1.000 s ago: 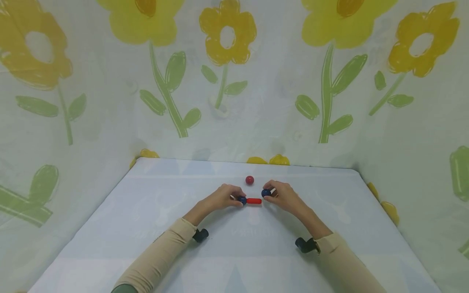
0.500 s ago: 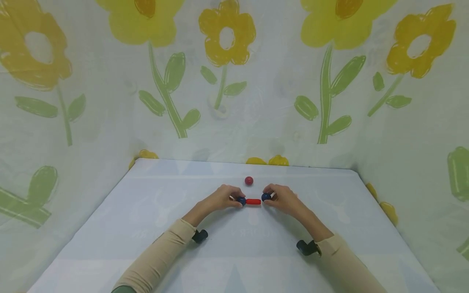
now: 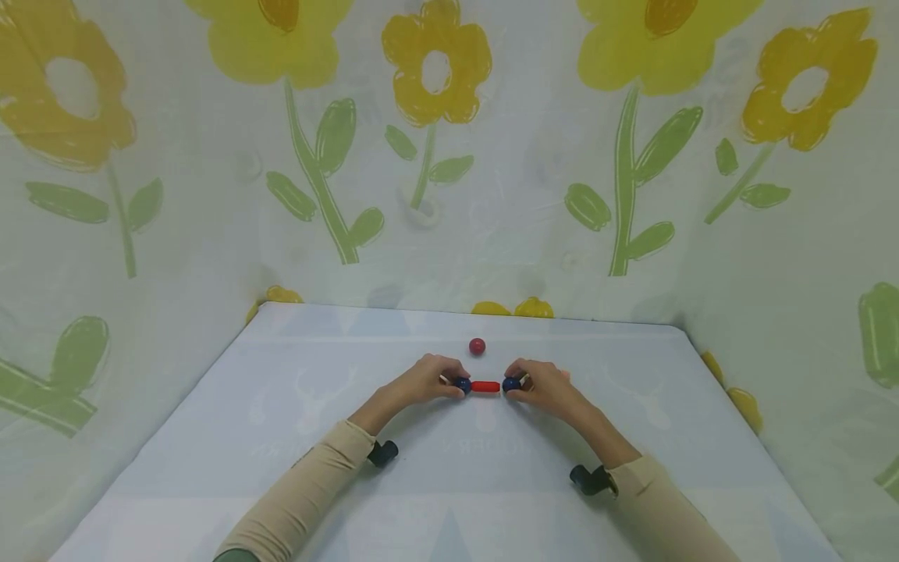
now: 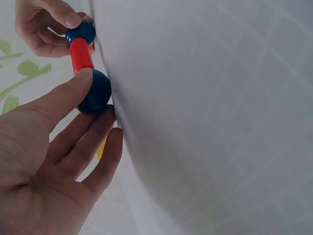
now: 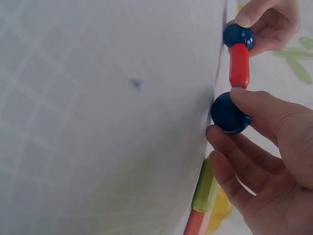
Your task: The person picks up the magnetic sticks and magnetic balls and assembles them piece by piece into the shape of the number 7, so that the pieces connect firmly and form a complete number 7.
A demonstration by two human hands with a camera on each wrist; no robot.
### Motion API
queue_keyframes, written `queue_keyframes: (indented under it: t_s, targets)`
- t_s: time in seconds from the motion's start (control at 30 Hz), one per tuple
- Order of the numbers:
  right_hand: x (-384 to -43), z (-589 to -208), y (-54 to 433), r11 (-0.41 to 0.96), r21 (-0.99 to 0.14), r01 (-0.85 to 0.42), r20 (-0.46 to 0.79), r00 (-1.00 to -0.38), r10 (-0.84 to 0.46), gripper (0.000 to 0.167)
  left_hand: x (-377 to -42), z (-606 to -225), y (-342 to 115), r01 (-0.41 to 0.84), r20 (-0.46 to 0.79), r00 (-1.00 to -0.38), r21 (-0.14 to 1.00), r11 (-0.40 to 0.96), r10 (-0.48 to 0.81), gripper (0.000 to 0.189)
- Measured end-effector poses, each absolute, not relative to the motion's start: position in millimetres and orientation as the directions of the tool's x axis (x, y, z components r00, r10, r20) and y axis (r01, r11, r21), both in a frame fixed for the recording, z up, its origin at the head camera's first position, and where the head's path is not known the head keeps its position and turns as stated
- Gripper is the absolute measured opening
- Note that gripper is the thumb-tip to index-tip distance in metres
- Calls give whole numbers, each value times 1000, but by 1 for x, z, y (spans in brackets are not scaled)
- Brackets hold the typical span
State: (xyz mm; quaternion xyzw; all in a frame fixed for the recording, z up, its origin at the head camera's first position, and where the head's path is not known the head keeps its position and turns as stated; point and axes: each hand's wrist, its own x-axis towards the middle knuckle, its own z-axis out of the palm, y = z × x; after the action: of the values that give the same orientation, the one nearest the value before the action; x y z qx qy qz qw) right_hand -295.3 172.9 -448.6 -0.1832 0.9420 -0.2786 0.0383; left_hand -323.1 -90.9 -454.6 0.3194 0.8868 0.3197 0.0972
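My left hand [image 3: 434, 378] pinches a dark blue ball [image 4: 95, 93] between thumb and fingers. A short red rod [image 3: 485, 386] extends rightward from that ball, one end against it. My right hand [image 3: 548, 385] pinches a second dark blue ball [image 5: 230, 113] at the rod's right end, in line with it. In the head view a sliver separates this ball from the rod; whether they touch I cannot tell. Both balls are low over the white table [image 3: 449, 460], partly covered by fingertips. A red ball [image 3: 477, 346] lies alone behind the rod.
Beside the right hand, a green rod [image 5: 205, 188] and an orange-pink rod [image 5: 196, 223] lie on the table; in the head view the hand mostly hides them. Flower-printed curtains [image 3: 506, 195] hang around the back and sides. Black wrist cameras [image 3: 591, 479] protrude from both sleeves.
My right hand has brought its blue ball slightly nearer to me, from behind the rod's right end into line with it. The left hand, red rod and red ball stay practically still.
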Motion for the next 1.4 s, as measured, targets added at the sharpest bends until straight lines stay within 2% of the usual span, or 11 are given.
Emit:
queue_keyframes:
  t_s: [0.27,1.4]
  targets:
    - [-293,-448,174,788,-507,-348,45,-924,-379,32,-321,-452,-91,501,33,-775,641,582,631,28]
    - [-290,-449,172,771,-543,-332,39,-927,-372,33,-323,-450,-89,492,18,-780,634,596,626,30]
